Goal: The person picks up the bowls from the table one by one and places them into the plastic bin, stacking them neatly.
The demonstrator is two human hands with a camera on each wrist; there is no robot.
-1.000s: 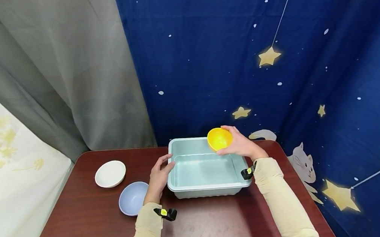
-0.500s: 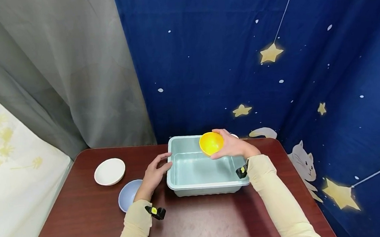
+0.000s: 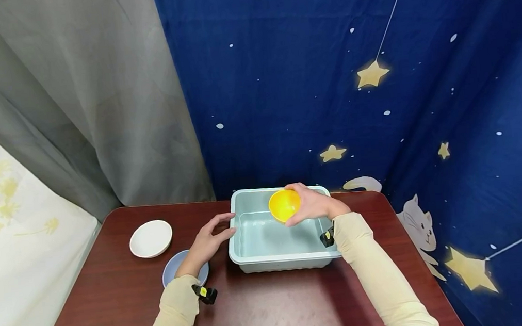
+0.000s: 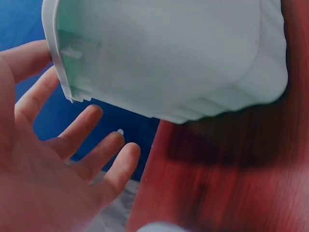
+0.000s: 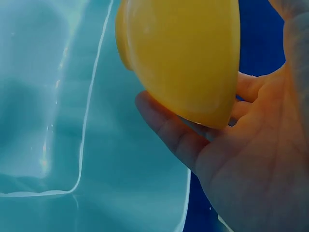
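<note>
One bowl foot (image 5: 122, 38); right-wrist view only

On your table surface (image 3: 264, 307), the basin (image 3: 283, 258) stands near the far edge, right of middle. Toward the far left corner lies the outer bowl (image 3: 151, 239); nearer you, to its right, the inner bowl (image 3: 173, 266). Your right hand (image 3: 312, 205) holds the third bowl (image 3: 284, 205) over the basin; your left hand (image 3: 208, 241) adjoins the basin's left rim.

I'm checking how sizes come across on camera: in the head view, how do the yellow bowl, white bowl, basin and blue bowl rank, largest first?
1. Basin
2. White bowl and blue bowl: too alike to rank, the blue partly hidden
3. Yellow bowl
</note>
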